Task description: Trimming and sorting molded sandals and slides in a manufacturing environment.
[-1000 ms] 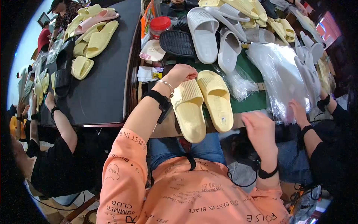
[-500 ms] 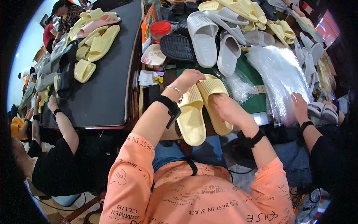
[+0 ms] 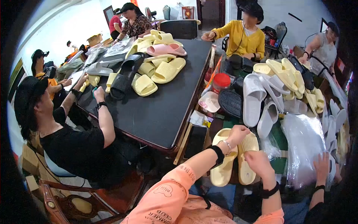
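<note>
A pair of pale yellow slide slippers lies side by side before me, soles down, toes pointing away. Over the straps, my left hand (image 3: pixel 237 136) is closed in a pinch; whatever is between its fingertips is too small to name. My right hand (image 3: pixel 260 163) hangs over the right slipper (image 3: pixel 246 175), fingers curled near the strap's opening, and their tips are hidden. The left slipper (image 3: pixel 221 172) lies below my left wrist. Just beyond my hands are a grey slide slipper (image 3: pixel 253 102) and a smaller-looking grey one (image 3: pixel 267 119). A clear plastic bundle (image 3: pixel 269 148) lies to their right.
Clear plastic bags (image 3: pixel 304 140) lie at right, with a co-worker's hand (image 3: pixel 321 166) on them. A red-lidded jar (image 3: pixel 221 82) and black sole (image 3: pixel 230 101) stand beyond. A dark table (image 3: pixel 160 117) at left bears several slippers; a co-worker in black (image 3: pixel 74 145) sits beside it.
The view has swung left and up, so the scene sits further right and lower and more people show. My right hand has drawn its fingers back out of the right slipper's opening.
</note>
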